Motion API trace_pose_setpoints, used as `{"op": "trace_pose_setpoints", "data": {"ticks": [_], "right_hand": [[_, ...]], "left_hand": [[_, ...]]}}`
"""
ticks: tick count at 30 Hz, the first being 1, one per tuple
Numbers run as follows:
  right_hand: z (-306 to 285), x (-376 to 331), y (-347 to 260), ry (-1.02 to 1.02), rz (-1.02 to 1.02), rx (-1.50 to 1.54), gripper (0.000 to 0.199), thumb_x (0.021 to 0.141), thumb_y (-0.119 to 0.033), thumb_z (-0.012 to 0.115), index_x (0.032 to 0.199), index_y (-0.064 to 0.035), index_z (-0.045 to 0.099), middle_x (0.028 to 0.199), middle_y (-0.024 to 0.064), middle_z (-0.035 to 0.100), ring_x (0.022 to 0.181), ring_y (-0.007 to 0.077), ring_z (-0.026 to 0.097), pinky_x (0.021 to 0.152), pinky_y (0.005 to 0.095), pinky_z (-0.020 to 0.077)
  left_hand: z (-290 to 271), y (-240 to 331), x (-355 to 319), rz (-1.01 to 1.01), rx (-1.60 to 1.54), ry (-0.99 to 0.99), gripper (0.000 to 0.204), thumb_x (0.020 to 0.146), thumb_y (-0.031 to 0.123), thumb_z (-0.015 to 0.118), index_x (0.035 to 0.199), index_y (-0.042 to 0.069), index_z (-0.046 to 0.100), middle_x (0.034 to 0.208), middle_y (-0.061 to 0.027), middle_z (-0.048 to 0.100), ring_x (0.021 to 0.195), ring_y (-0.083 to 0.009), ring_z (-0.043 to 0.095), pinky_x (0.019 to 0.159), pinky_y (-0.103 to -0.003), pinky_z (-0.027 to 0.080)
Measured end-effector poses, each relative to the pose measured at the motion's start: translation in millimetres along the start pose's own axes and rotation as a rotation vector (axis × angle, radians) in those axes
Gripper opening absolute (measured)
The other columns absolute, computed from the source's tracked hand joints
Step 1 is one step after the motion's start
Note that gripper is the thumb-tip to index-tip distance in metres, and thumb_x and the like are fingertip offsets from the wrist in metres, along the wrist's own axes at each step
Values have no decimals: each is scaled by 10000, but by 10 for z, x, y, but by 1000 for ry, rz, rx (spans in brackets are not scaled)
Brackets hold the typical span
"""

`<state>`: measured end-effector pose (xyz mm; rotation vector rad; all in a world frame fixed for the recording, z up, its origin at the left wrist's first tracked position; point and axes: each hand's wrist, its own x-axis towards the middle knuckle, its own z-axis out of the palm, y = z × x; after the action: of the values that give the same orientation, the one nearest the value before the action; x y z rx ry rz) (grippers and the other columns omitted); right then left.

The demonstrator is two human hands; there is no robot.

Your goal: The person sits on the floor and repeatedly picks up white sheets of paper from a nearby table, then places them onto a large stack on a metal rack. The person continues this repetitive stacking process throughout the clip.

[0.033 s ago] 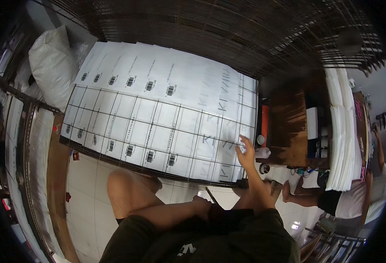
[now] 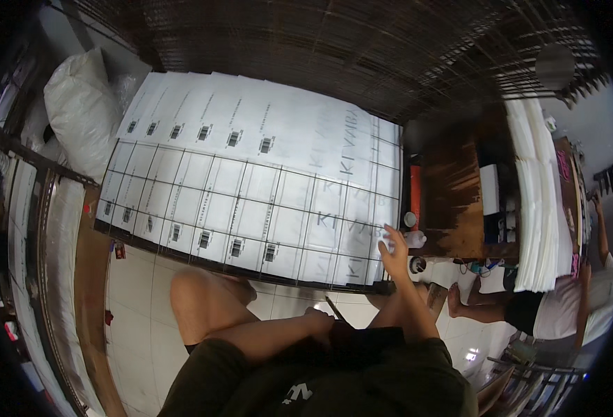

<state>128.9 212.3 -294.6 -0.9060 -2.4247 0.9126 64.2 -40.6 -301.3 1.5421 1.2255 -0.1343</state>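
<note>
At near right corner of printed sheet [image 2: 251, 174]: right hand [image 2: 394, 251] flat, fingers spread, pinning sheet on floor (likely stops shifting). Left hand [image 2: 320, 321] rests near knee, grip unclear. Dark grid frame [image 2: 181, 201] overlays sheet.

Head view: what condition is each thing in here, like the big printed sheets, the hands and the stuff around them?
Printed sheets: spread flat, overlapping, under a dark wire grid.
Right hand: open, fingers on the sheets' near right corner.
Left hand: low by the lap, holding a thin dark tool; grip unclear.
White sack: full, leaning at the far left.
White stack: piled neatly at the right.
Wooden table: standing, small items on it.
</note>
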Motion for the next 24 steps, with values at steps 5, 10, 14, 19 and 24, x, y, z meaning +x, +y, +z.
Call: {"op": "trace_pose_setpoints", "data": {"ticks": [5, 10, 14, 19, 24], "right_hand": [[-804, -834, 152, 32, 302, 144, 405, 800, -54, 576, 1204, -73, 543, 1114, 91, 603, 961, 193, 594, 812, 348, 458], [-1575, -1300, -282, 145, 165, 37, 503, 768, -30, 576, 1260, -119, 518, 1023, 69, 653, 892, 179, 619, 748, 300, 472], [-1985, -1510, -654, 289, 83, 73, 487, 792, -27, 572, 1268, -108, 508, 937, 68, 667, 820, 161, 625, 698, 283, 477], [-2504, -1642, -1048, 407, 35, 257, 430, 850, -38, 579, 1268, -28, 478, 920, 92, 639, 855, 154, 609, 753, 286, 491], [-3184, -1481, -1235, 678, -46, 470, 391, 845, -36, 581, 1226, -11, 495, 941, 107, 622, 820, 156, 606, 691, 261, 484]], "left_hand": [[23, 23, 72, 3, 37, -4, 886, 602, 677, 680, 1150, 1, 514, 1106, -193, 599, 1055, -330, 574, 872, -433, 460], [25, -112, 164, 86, 11, 39, 925, 628, 701, 649, 1187, -20, 493, 1173, -215, 561, 1097, -337, 540, 915, -413, 423], [39, -277, 165, -10, -56, 137, 1009, 616, 726, 630, 1307, 18, 433, 1264, -211, 514, 1171, -321, 502, 966, -381, 403], [54, -300, -60, -49, -107, 203, 1069, 640, 754, 590, 1335, -32, 386, 1347, -236, 427, 1260, -324, 416, 1040, -362, 333], [1, -140, -222, -99, -167, 218, 1011, 658, 726, 602, 1331, -3, 405, 1294, -251, 475, 1201, -331, 479, 993, -370, 382]]}}
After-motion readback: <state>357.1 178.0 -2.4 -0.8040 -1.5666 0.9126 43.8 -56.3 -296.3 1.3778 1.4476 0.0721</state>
